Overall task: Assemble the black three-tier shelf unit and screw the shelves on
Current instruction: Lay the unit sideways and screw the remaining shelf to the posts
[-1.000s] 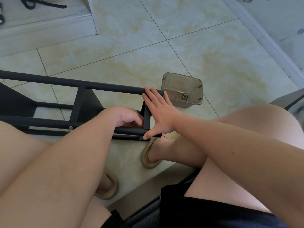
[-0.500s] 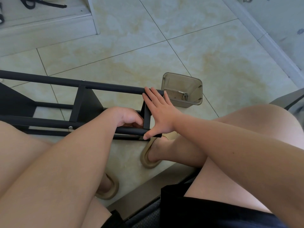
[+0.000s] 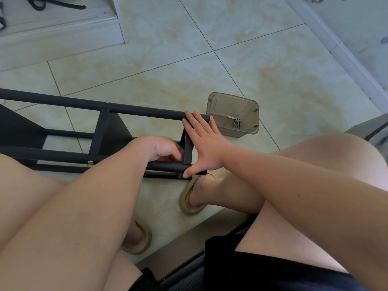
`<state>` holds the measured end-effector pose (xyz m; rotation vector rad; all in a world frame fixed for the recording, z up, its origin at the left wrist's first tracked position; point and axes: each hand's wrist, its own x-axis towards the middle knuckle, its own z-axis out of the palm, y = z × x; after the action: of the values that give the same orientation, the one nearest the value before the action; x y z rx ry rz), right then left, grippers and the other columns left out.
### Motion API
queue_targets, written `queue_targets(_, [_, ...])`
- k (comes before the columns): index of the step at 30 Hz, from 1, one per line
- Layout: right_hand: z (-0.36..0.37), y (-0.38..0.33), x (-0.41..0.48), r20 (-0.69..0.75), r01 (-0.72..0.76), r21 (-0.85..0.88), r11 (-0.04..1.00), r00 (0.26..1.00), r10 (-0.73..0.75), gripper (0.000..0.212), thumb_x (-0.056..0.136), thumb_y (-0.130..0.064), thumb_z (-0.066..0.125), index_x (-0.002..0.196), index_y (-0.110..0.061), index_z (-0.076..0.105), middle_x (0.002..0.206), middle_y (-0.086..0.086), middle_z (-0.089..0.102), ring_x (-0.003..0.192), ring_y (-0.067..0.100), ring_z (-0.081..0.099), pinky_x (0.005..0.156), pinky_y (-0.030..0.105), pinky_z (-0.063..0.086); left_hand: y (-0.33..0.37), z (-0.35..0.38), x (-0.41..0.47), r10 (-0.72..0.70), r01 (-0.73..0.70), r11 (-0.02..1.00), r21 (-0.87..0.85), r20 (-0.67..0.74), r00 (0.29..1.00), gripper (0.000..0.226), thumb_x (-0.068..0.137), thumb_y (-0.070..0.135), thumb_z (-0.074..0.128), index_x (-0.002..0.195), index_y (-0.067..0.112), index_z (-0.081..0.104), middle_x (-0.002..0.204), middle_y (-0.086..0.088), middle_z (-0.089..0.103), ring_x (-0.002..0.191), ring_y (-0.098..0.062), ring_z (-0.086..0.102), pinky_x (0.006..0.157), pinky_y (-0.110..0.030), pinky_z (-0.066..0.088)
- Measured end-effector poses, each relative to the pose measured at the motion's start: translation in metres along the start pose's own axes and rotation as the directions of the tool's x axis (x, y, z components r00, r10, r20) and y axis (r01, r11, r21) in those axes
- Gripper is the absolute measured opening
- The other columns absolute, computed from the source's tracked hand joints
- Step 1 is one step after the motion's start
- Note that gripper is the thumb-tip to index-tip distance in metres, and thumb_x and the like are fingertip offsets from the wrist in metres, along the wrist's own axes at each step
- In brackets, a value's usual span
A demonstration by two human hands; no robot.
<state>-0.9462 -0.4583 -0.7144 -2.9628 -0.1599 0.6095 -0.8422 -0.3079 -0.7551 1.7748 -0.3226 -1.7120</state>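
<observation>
– Black shelf unit (image 3: pixel 63 154) on its side on floor tiles; hands?
– Right hand (image 3: pixel 206 148) flat, fingers spread, bracing end shelf (image 3: pixel 188 153). Left hand (image 3: pixel 165 151) curled behind it, hold not visible. Press panel square; start screw straight.

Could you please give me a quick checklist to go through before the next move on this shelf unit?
1. Shelf unit lies on its side on the floor: ok.
2. Right hand presses flat against the end shelf, fingers straight: ok.
3. Left hand is curled inside the unit by the end shelf; what it holds: cannot tell.
4. Spare screws in the tub beside the unit's end: ok.
5. Visible screw head on the unit fully tightened: cannot tell.
</observation>
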Motion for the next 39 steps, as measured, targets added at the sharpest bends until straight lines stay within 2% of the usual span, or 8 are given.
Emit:
queue_targets(7, [-0.009,0.007,0.012,0.026,0.013,0.018,1.000,1.000,-0.014,0.153,0.057,-0.092,0.062,0.159,-0.008,-0.015,0.164,0.005,-0.029,0.151,0.024,-0.029,0.120,0.054,-0.014,0.008,-0.007,-0.003,0.068,-0.138,0.972,-0.188,-0.339,0.938,0.022,0.091,0.008,0.062,0.099,0.026,0.071,0.101,0.002,0.076,0.097,-0.013,0.070,0.077,-0.032,0.056])
queue_targets(12, [-0.028,0.020,0.040,0.072,0.025,0.009,1.000,0.997,-0.026,0.155,0.056,-0.089,0.068,0.158,-0.010,-0.017,0.164,0.003,-0.031,0.150,0.023,-0.029,0.121,0.053,-0.014,0.019,-0.018,-0.015,0.248,-0.122,0.958,0.261,-0.530,0.811,0.021,0.091,0.013,0.057,0.084,0.027,0.071,0.084,0.009,0.069,0.083,-0.012,0.064,0.066,-0.025,0.045])
queue_targets(20, [-0.081,0.050,0.113,0.122,0.040,-0.060,0.997,0.992,-0.033,0.134,0.069,-0.065,0.080,0.161,-0.013,-0.003,0.169,0.000,-0.015,0.155,0.016,-0.012,0.124,0.044,-0.009,0.043,-0.066,-0.049,0.200,0.170,0.800,0.576,-0.523,0.829,0.031,0.102,0.032,0.043,0.093,0.011,0.065,0.093,-0.007,0.065,0.089,-0.028,0.059,0.071,-0.032,0.044])
queue_targets(24, [-0.108,0.063,0.155,0.059,-0.009,-0.108,0.994,0.998,0.016,0.109,0.078,-0.058,0.078,0.161,-0.020,0.017,0.169,-0.010,0.006,0.153,0.016,0.017,0.121,0.046,0.024,0.055,-0.105,-0.063,0.247,0.296,0.580,0.759,-0.510,0.824,0.029,0.097,0.025,0.050,0.123,0.017,0.059,0.109,-0.005,0.061,0.100,-0.026,0.056,0.084,-0.038,0.048])
queue_targets(27, [-0.120,0.076,0.182,-0.012,-0.145,-0.059,0.988,0.989,0.145,0.083,0.084,-0.056,0.072,0.153,-0.029,0.034,0.155,-0.010,0.041,0.131,0.021,0.050,0.095,0.041,0.048,0.049,-0.141,-0.071,0.318,0.452,0.392,0.801,-0.579,0.751,0.054,0.093,0.029,0.054,0.144,0.018,0.042,0.149,-0.008,0.039,0.135,-0.031,0.033,0.108,-0.045,0.035])
queue_targets(31, [-0.122,0.087,0.210,-0.085,-0.272,0.052,0.961,0.957,0.276,0.039,0.093,-0.052,0.063,0.124,-0.028,0.060,0.114,0.001,0.064,0.099,0.027,0.058,0.075,0.036,0.045,0.040,-0.181,-0.083,0.139,0.533,0.630,0.565,-0.757,0.639,0.109,0.083,0.044,0.074,0.157,0.010,0.002,0.164,-0.012,0.004,0.145,-0.036,0.019,0.113,-0.048,0.031])
queue_targets(34, [-0.114,0.094,0.220,-0.172,-0.221,0.198,0.955,0.952,0.255,0.025,0.094,-0.044,0.064,0.107,-0.023,0.065,0.102,0.002,0.063,0.089,0.025,0.054,0.069,0.034,0.039,0.022,-0.198,-0.081,0.030,0.515,0.739,0.434,-0.785,0.619,0.125,0.078,0.045,0.079,0.156,0.011,-0.012,0.155,-0.014,0.028,0.132,-0.037,0.043,0.103,-0.047,0.044])
queue_targets(39, [-0.099,0.097,0.218,-0.164,-0.153,0.255,0.955,0.966,0.199,0.029,0.093,-0.038,0.068,0.114,-0.018,0.063,0.106,0.002,0.056,0.093,0.021,0.051,0.083,0.040,0.046,-0.021,-0.206,-0.081,0.064,0.587,0.637,0.499,-0.793,0.606,0.031,0.092,0.025,0.058,0.122,0.020,0.050,0.090,0.001,0.055,0.080,-0.019,0.057,0.067,-0.034,0.046])
